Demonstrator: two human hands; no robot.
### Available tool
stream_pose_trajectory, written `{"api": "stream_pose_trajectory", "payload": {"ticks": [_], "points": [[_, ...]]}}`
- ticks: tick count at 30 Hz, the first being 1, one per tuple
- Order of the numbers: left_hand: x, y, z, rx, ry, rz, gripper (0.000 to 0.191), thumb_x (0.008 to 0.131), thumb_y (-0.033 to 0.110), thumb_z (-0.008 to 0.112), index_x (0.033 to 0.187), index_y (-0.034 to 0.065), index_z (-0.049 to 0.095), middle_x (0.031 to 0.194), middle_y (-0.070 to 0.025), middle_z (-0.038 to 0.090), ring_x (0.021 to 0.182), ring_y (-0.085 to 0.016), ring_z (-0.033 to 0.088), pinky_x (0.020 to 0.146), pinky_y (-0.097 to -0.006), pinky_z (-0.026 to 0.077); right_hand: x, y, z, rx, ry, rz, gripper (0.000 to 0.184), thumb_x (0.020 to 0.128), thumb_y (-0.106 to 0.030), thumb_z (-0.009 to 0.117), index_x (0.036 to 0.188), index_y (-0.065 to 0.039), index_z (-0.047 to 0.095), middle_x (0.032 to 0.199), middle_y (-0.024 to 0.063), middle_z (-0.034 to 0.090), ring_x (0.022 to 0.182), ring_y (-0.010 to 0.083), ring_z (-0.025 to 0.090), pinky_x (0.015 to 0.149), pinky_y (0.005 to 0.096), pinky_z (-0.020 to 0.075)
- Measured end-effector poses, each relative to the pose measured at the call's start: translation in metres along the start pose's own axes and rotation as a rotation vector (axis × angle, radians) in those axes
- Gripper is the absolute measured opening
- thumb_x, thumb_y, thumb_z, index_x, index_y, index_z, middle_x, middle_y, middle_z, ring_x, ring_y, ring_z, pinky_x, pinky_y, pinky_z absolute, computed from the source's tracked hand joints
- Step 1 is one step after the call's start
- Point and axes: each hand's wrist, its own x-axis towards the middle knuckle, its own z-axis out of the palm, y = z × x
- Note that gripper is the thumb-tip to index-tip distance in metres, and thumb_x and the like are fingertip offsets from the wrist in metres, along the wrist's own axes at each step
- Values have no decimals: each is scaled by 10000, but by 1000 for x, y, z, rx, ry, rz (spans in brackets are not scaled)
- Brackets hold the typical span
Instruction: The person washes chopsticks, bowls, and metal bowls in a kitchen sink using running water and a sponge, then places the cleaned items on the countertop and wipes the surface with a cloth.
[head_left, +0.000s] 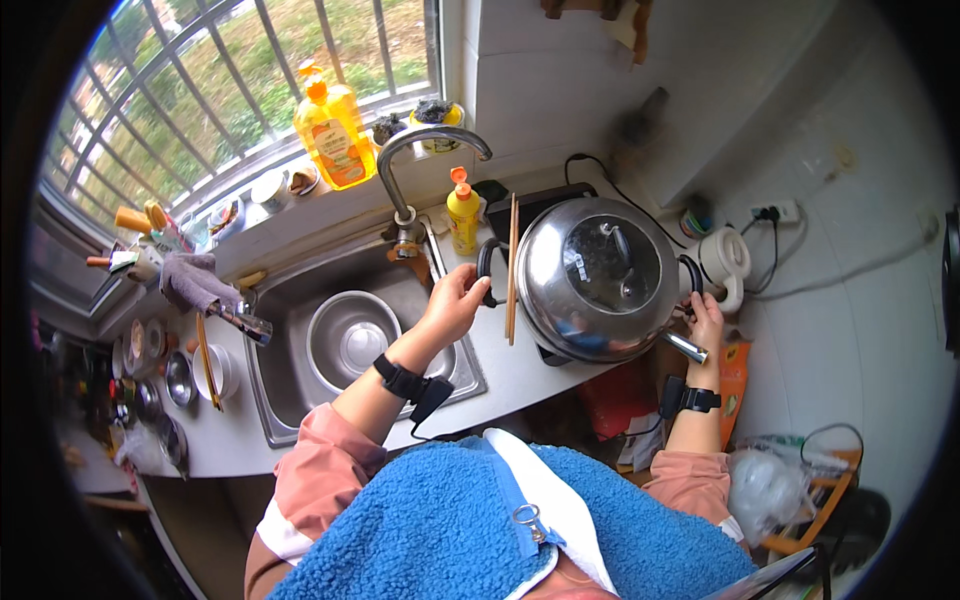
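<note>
A large steel pot with a domed steel-and-glass lid (600, 281) sits over a black cooktop (544, 204) on the counter. My left hand (455, 300) grips the pot's black left side handle (486, 274). At the opposite side, my right hand (703, 319) is closed on the right side handle (691, 274). A metal-tipped handle (686, 347) sticks out near my right hand; what it belongs to is hidden. Wooden chopsticks (511, 277) lie beside the pot, between it and my left hand.
Left of the pot is a steel sink (289, 315) holding a metal basin (352, 341), under a curved faucet (390, 165). A yellow bottle (463, 217) stands behind my left hand. White bowls (217, 371) are at far left. A white kettle (724, 259) and plugged-in cords (769, 214) are at right.
</note>
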Motion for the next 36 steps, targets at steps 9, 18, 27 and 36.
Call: {"api": "stream_pose_trajectory", "payload": {"ticks": [9, 18, 27, 36], "points": [[72, -11, 35, 224, 194, -47, 263, 943, 218, 589, 988, -40, 569, 750, -52, 578, 701, -112, 540, 641, -291, 458, 112, 17, 30, 168, -45, 81, 184, 954, -252, 608, 971, -72, 646, 778, -43, 596, 582, 14, 397, 516, 188, 274], [98, -25, 36, 283, 260, -65, 277, 931, 229, 589, 950, -46, 560, 763, -127, 604, 703, -217, 580, 669, -348, 472, 174, 45, 56, 162, -119, 75, 202, 944, -271, 627, 951, -73, 666, 801, -38, 611, 678, 52, 473, 589, 217, 338], [92, -33, 47, 21, 329, -167, 371, 931, 299, 615, 1124, -17, 615, 867, -101, 658, 740, -157, 628, 678, -306, 515, 172, 77, 49, 142, -229, -150, 364, 958, -281, 578, 1225, -34, 603, 1155, 84, 623, 1131, 211, 561, 1006, 333, 407], [-79, -64, -33, 195, -173, -333, 398, 910, 376, 640, 1077, 17, 664, 881, -106, 707, 791, -183, 669, 741, -330, 532, 54, 152, 41, -79, 9, 235, 356, 861, -67, 600, 1203, -22, 513, 910, 45, 540, 687, 109, 474, 581, 244, 408]]}}
